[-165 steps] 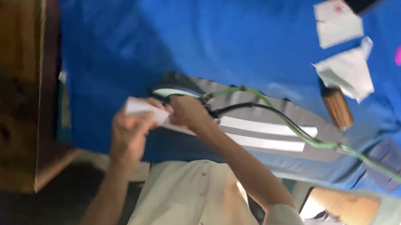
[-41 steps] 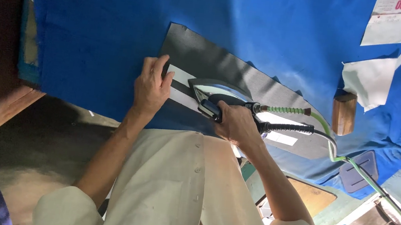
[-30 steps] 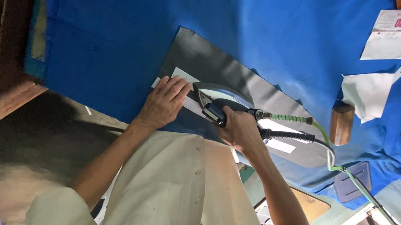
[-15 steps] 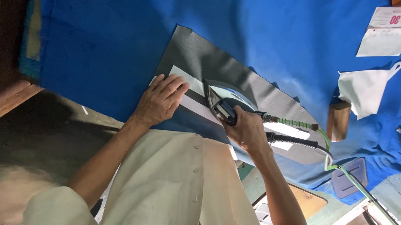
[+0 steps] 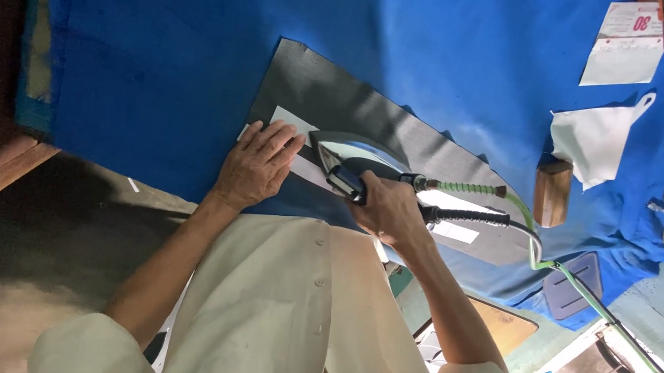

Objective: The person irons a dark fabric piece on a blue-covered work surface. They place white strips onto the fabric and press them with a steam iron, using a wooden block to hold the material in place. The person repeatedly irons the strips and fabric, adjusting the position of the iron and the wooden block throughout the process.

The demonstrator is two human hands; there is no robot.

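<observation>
Iron [image 5: 356, 160] slightly farther along strip [image 5: 296, 137]

View: a single head-worn camera was all there was; no second view shared the scene
Direction: it looked steeply down over the wearer's cream shirt [image 5: 284, 314] onto the blue-covered table [image 5: 164, 51]
Tilt: the frame was rolled sideways; the table's near edge ran slantwise from upper left to lower right
Nearness: close; the forearms filled the lower half, while floor showed at the left
</observation>
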